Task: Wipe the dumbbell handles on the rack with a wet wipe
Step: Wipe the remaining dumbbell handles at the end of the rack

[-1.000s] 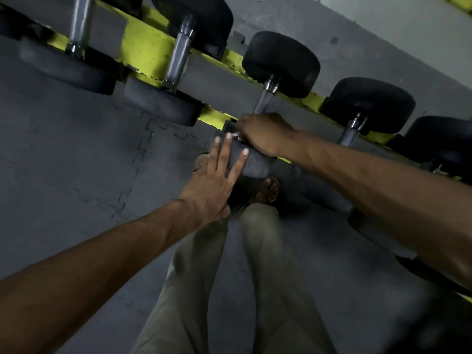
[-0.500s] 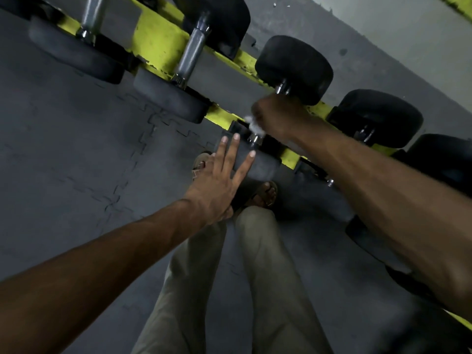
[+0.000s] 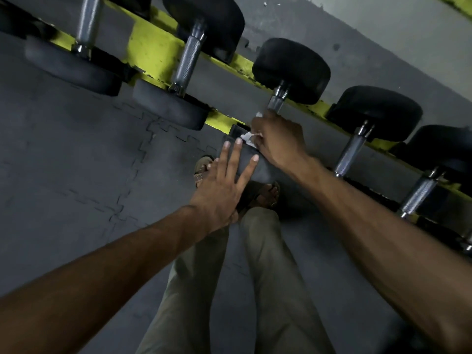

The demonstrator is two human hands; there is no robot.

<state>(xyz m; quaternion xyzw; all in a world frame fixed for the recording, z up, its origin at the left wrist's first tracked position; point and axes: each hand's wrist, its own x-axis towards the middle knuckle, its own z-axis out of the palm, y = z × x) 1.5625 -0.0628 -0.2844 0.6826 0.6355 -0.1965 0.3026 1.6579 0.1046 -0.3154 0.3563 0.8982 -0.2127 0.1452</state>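
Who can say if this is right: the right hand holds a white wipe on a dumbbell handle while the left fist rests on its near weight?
No fist: the head view shows the left hand open, fingers straight, on the near weight. The right hand holds the wipe on the handle.

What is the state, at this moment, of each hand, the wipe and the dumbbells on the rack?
Right hand: grips the wet wipe around the dumbbell handle
Wet wipe: crumpled, mostly hidden under the fingers
Left hand: fingers straight, resting on that dumbbell's near head
Dumbbell handle: upper part bare, the rest covered by the hand
Neighbouring dumbbells: lying on the rack, untouched
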